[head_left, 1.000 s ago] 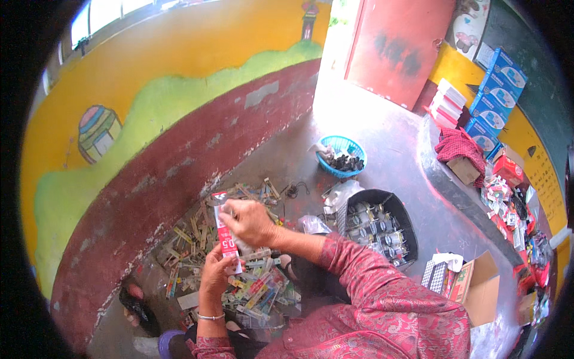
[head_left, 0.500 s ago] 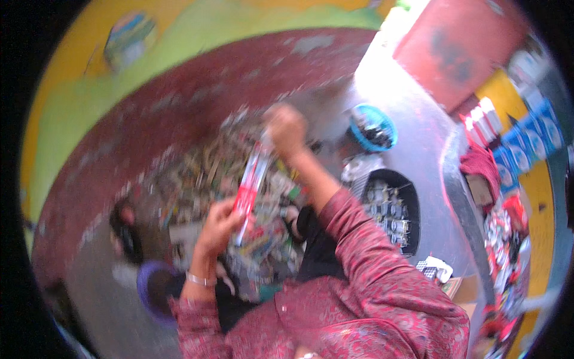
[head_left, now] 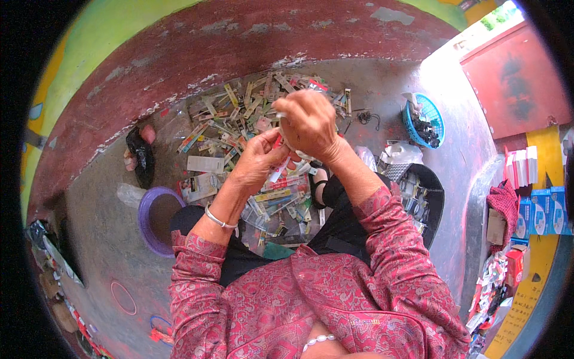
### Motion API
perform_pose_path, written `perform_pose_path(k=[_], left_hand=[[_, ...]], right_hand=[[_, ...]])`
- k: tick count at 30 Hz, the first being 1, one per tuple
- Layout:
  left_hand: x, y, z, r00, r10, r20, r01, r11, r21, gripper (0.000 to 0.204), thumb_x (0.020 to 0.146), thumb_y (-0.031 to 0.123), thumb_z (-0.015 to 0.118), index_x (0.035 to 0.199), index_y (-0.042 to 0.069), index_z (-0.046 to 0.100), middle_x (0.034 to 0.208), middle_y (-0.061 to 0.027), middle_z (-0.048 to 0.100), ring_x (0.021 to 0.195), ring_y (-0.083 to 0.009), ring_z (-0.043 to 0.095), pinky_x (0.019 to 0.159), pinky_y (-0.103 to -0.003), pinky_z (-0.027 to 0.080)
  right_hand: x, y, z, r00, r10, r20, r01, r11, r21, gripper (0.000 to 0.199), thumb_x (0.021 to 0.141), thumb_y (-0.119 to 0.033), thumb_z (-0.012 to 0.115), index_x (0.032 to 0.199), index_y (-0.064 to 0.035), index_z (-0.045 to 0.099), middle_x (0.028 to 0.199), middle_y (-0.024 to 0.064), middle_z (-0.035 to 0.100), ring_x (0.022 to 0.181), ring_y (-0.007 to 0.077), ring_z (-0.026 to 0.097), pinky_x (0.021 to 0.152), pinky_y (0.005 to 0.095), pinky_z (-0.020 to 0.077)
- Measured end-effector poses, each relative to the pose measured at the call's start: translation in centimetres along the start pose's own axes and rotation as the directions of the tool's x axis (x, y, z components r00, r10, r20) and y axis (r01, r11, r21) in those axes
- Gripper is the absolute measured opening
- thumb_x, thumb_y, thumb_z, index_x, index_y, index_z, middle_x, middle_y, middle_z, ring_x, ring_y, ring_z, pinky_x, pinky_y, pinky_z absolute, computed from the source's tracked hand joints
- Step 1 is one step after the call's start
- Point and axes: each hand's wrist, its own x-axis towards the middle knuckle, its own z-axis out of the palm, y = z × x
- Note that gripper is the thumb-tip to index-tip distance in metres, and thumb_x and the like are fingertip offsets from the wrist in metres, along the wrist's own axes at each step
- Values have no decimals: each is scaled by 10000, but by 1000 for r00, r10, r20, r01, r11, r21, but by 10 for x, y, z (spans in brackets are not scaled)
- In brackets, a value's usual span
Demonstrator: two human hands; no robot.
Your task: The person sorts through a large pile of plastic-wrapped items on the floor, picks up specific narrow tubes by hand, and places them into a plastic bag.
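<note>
A narrow red-and-white packet (head_left: 275, 174) is pinched in my left hand (head_left: 258, 160), mostly hidden behind the fingers. Against it, my right hand (head_left: 309, 124) is curled closed. A bit of white shows at its fingertips, but I cannot make out what that is. Both hands are held close together above a wide pile of long, thin packets (head_left: 236, 116) in many colours, spread on the floor before me and between my legs.
A purple basin (head_left: 143, 218) stands at left, below a black plastic bag (head_left: 141, 161). To the right are a blue basket (head_left: 439, 119) with dark items and a black tub (head_left: 436, 203) holding packed pieces. Blue boxes (head_left: 541, 212) line the far right. A red wall (head_left: 173, 60) curves behind.
My hands have come together; the packet, stretched out in view before, is now mostly covered by them. The view has shifted, showing more floor at the left.
</note>
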Motion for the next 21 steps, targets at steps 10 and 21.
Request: perform_pose_path(k=[10,21], left_hand=[[-14,9,-7,999,30,-33,-31,999,-8,437,824,96,557,1211,-17,390,854,-137,612,648,-132,603,528,-211,491],[4,-15,-5,964,214,-160,-190,970,154,265,841,73,511,1079,1,421,873,-93,602,678,-128,605,591,-239,503]], right_hand=[[-25,86,-43,117,919,377,-646,-218,731,278,836,-297,551,833,-19,560,635,38,525,486,153,509,447,278,447],[-23,-17,18,218,859,463,-631,-238,739,422,746,-235,680,1040,0,487,830,50,570,658,102,543,550,246,450]])
